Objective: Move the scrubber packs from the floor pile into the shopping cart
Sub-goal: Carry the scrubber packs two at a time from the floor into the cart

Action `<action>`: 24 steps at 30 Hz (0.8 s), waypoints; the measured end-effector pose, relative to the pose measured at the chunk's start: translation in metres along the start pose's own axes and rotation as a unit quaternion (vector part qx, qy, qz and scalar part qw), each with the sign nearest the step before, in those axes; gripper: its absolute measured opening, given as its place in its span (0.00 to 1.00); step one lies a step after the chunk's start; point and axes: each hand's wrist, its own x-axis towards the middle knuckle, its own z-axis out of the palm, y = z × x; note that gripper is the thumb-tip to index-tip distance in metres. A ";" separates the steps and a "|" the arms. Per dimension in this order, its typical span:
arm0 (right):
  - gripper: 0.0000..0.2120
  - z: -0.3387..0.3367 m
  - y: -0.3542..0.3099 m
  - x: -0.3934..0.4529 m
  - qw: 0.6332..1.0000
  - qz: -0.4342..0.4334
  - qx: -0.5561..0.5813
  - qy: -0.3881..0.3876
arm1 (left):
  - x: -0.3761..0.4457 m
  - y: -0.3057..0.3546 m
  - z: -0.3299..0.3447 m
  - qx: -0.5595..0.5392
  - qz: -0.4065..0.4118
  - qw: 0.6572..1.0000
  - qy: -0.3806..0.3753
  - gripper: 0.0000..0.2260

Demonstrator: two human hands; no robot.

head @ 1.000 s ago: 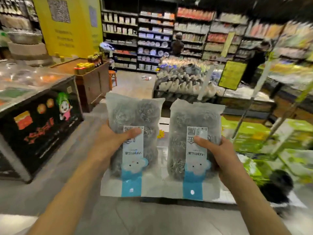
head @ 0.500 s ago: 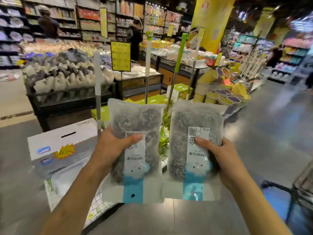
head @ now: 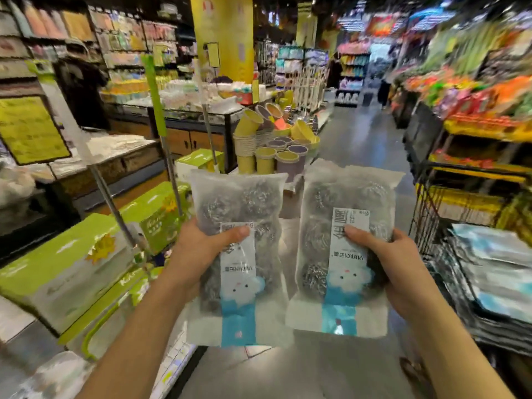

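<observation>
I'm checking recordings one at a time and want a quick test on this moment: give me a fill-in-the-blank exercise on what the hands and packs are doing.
1. The left hand grips one scrubber pack, and the right hand grips ____ pack.
2. Each pack's label has a white and ____ strip.
3. The wire shopping cart stands on the person's ____ side.
4. The boxes beside the left arm are mainly ____.

Missing words: another; blue; right; green

**Store aisle, head view**

Grey polished floor (head: 359,145) running between stocked shelving (head: 121,38) at left and colourful produce-like displays (head: 475,105) at right. Yellow pillar (head: 223,33) at centre. Green boxes (head: 57,269) stacked lower left; nested bins (head: 273,145) beside the aisle.
</observation>
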 end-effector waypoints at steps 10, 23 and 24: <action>0.11 -0.109 -0.020 0.067 0.986 -0.028 -0.004 0.165 | 0.116 -0.008 0.163 0.005 -0.005 0.986 -0.168 0.24; 0.15 -0.167 -0.031 0.215 0.959 -0.019 -0.015 0.283 | 0.277 -0.041 0.309 -0.007 -0.040 0.955 -0.293 0.27; 0.15 -0.170 -0.033 0.229 0.956 -0.018 -0.014 0.291 | 0.292 -0.043 0.320 -0.003 -0.042 0.954 -0.298 0.27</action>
